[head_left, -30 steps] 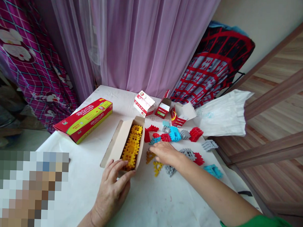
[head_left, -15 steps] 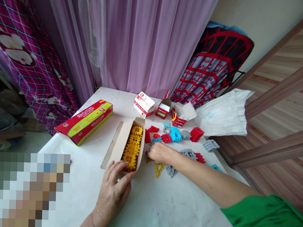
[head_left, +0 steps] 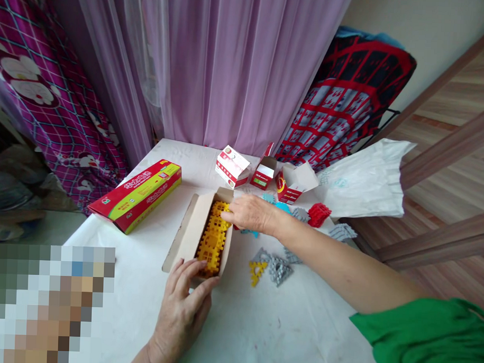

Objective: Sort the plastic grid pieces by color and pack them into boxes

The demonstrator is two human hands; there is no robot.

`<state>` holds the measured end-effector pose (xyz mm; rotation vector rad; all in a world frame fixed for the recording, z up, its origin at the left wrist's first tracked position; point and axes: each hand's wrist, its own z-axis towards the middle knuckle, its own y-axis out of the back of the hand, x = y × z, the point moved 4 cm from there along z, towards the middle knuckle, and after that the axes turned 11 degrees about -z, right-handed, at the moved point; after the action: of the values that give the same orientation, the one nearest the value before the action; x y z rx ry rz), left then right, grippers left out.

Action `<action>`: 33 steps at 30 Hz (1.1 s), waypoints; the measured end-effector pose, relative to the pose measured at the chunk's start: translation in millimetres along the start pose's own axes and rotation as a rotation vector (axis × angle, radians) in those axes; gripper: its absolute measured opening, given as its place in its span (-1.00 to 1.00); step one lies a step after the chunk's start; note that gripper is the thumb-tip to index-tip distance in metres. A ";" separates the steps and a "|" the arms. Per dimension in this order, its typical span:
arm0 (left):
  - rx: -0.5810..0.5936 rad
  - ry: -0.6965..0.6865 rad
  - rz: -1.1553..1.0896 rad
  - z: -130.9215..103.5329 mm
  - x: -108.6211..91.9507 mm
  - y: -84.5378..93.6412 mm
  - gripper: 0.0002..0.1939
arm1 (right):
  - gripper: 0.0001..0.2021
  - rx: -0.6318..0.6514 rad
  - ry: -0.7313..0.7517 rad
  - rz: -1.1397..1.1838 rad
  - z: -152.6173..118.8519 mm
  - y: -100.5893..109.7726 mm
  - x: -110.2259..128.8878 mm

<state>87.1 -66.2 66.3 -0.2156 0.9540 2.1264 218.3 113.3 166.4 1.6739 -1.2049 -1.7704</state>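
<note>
An open cardboard box [head_left: 191, 227] lies lengthwise on the white-covered table, its flap folded out to the left. Several yellow toothed plastic pieces [head_left: 211, 249] fill it in a row. My left hand [head_left: 186, 301] grips the near end of the box, fingertips inside and thumb at the near right corner. At the far right edge of the box, my right hand [head_left: 251, 213] pinches a small yellow piece over the others. To the right lie a yellow triangular piece [head_left: 257, 273], gray pieces [head_left: 279, 270] and a red piece [head_left: 319, 215].
A long red and yellow-green box [head_left: 140, 194] lies at the left. Three small boxes [head_left: 232, 168] stand along the back, beside a white bag [head_left: 361, 183]. A purple curtain [head_left: 238, 70] hangs behind the table [head_left: 260, 330].
My right hand has moved up and left from the loose pieces to the box, with a yellow piece in its fingers. My left hand has stayed on the box.
</note>
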 end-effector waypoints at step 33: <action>0.004 -0.015 0.019 1.4 2.2 1.0 -0.64 | -0.85 0.279 -0.019 0.285 -77.1 -49.7 86.8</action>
<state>85.1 -64.4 66.9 -0.1896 0.9551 2.1401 288.0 48.4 83.4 1.5357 -1.6696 -1.5030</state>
